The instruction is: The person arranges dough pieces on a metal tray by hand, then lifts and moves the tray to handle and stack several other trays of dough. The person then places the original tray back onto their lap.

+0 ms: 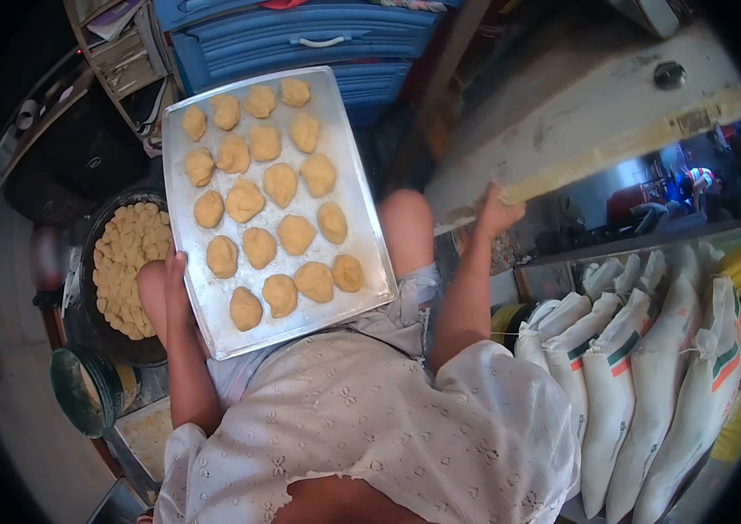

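With the clock face laid over the whole view, a metal tray (363,240) is seen toward 10 o'clock, above or on the lap; which of the two cannot be told. Twenty dough balls (280,184) are set out on it in five rows of four, spaced apart for the most part. The tray's rim on the 9 o'clock side is grasped by the left hand (178,275); part of the fingers is hidden by the tray. Between 2 and 3 o'clock, the lower edge of a white panel (562,131) is grasped by the right hand (499,212), the fingers bent at that edge. The panel is marked by stains and a dark round spot (670,76).

At 9 o'clock, just beside the tray, a dark bowl (148,351) is heaped with smaller dough pieces (126,271). A green bucket (69,410) is placed at 8 o'clock, tipped toward the camera in this view. Blue drawers (301,74) are seen near 12 o'clock, and a shelf (117,61) filled with papers is seen between 10 and 11. At 4 o'clock, white sacks (615,402) are lined up side by side. Beyond the panel, another person (702,179) in a striped top is partly seen.
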`<action>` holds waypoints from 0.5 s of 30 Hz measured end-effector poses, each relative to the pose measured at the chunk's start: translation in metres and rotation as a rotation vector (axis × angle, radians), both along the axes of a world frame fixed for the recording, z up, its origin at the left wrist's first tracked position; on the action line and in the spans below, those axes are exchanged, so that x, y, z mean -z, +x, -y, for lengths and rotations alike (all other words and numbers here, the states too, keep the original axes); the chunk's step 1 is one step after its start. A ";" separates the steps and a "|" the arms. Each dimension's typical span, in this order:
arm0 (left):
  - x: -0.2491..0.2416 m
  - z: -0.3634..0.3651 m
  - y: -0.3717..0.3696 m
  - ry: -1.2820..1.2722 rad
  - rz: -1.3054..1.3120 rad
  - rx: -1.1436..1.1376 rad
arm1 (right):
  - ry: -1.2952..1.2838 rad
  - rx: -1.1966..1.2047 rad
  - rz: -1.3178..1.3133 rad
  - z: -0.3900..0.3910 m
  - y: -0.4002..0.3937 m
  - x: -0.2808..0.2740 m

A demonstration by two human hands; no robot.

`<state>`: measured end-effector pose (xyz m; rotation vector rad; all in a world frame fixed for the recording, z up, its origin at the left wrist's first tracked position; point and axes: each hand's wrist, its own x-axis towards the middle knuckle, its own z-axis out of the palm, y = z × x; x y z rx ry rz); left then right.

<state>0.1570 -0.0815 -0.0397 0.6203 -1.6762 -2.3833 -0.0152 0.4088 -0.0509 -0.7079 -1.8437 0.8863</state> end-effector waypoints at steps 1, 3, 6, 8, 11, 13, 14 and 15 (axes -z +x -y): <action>0.003 0.002 0.000 -0.001 -0.001 0.003 | 0.012 -0.025 -0.038 0.001 -0.007 0.008; 0.008 0.008 -0.003 -0.101 0.002 0.031 | 0.024 -0.047 -0.081 0.005 -0.020 0.016; 0.021 0.012 -0.004 0.016 -0.026 0.019 | -0.053 -0.075 -0.086 0.016 -0.032 0.020; 0.025 0.013 -0.004 0.058 -0.054 0.053 | -0.032 -0.093 -0.096 0.019 -0.037 0.025; 0.029 0.014 -0.004 0.098 -0.076 0.070 | -0.023 -0.077 -0.040 0.031 -0.034 0.014; 0.033 0.015 -0.005 0.095 -0.075 0.053 | -0.015 -0.060 -0.057 0.033 -0.036 0.018; 0.034 0.016 -0.005 0.081 -0.056 0.029 | -0.006 -0.040 -0.072 0.033 -0.037 0.020; 0.034 0.016 -0.006 0.067 -0.037 0.005 | -0.005 -0.040 -0.073 0.032 -0.037 0.019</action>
